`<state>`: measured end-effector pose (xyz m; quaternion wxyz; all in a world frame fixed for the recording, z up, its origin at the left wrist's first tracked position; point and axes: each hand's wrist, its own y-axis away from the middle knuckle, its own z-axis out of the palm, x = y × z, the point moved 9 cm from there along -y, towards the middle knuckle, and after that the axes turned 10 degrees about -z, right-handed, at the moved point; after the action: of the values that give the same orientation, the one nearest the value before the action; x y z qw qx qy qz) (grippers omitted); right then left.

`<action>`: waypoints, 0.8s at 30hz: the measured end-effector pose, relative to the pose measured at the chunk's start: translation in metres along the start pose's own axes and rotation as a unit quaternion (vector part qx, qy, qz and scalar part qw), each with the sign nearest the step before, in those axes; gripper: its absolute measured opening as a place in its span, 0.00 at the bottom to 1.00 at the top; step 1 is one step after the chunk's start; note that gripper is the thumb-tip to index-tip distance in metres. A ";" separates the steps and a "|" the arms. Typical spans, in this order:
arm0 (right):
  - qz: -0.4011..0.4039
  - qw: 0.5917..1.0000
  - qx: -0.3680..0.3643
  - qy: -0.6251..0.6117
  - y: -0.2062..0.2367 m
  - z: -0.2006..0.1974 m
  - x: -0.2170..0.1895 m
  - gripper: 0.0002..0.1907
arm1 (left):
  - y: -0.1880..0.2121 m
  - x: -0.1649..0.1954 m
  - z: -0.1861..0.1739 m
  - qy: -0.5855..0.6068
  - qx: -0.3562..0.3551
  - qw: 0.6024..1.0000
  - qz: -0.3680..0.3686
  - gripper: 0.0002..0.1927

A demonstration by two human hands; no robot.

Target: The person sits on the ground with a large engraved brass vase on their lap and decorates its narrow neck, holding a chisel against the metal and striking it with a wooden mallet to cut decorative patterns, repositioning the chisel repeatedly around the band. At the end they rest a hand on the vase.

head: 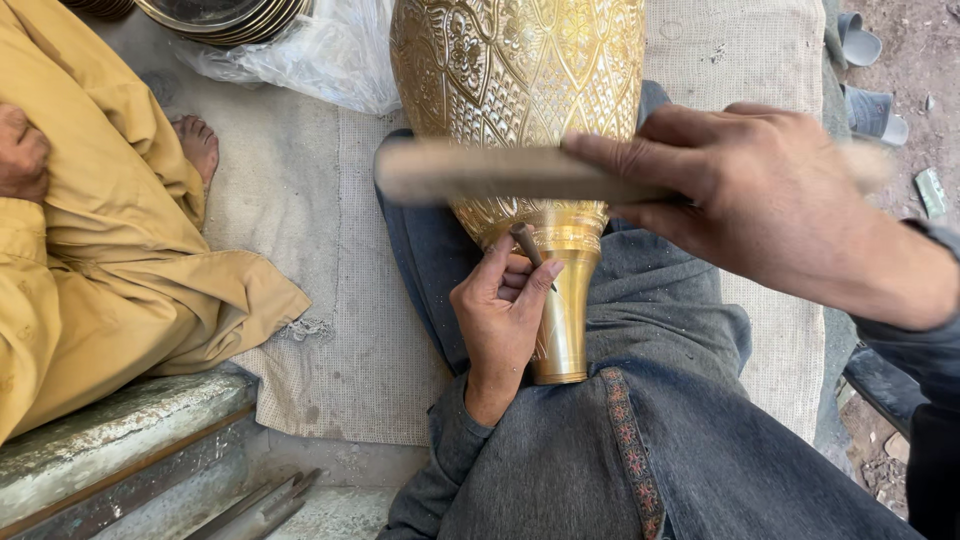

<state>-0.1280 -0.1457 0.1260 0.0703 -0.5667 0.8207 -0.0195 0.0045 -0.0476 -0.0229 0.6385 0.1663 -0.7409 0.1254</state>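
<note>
Co-worker at far left: a person in mustard-yellow clothes point(110, 250) sits on the mat, one bare foot point(198, 145) resting on it, well apart from the vase.
Stone ledge: a worn grey step point(120, 440) runs along the lower left, with dark metal rods point(262, 508) lying just below it.
Mat: a pale woven cloth point(320, 250) covers the ground under everyone; a clear plastic bag point(320, 55) and stacked metal dishes point(225, 15) sit at its top edge.
Left hand: the left hand point(500, 315) rests against the vase's narrow neck, fingers point(535, 285) pinched closed around a short dark chisel point(530, 252) whose tip meets the brass.
Vase: a large gold-coloured engraved vase point(520, 90) lies across the person's lap on grey trousers point(640, 450); its long axis runs up and down the picture, wide patterned body pointing away, slim plain neck and mouth pointing toward the wearer.
Stick: a flat wooden striker point(480, 172), blurred, lies crosswise over the vase just above the chisel, long axis left to right.
Right hand: the right hand point(760, 195) grips the striker's right end, fingers wrapped closed on it.
Surroundings: an outdoor dirt floor point(920, 80) at right, with grey sandals point(868, 75) beside the mat.
</note>
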 end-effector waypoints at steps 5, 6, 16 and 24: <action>-0.003 0.991 -0.108 0.079 0.010 0.022 0.006 0.34 | 0.001 -0.001 0.003 -0.008 -0.015 1.000 0.011 0.20; -0.007 0.998 -0.037 0.051 0.010 0.011 0.006 0.32 | 0.000 -0.001 0.003 -0.010 -0.015 1.000 0.009 0.23; 0.059 0.993 0.049 -0.086 0.020 0.004 0.016 0.37 | 0.001 0.004 0.003 -0.016 -0.018 1.000 0.013 0.24; 0.058 0.991 -0.119 0.007 0.031 0.033 0.019 0.31 | -0.001 0.005 0.004 -0.021 -0.026 0.999 0.008 0.26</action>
<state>-0.1590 -0.1508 0.0885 -0.0026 -0.5223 0.8491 0.0787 0.0001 -0.0503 -0.0183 0.6259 0.1464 -0.7585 0.1074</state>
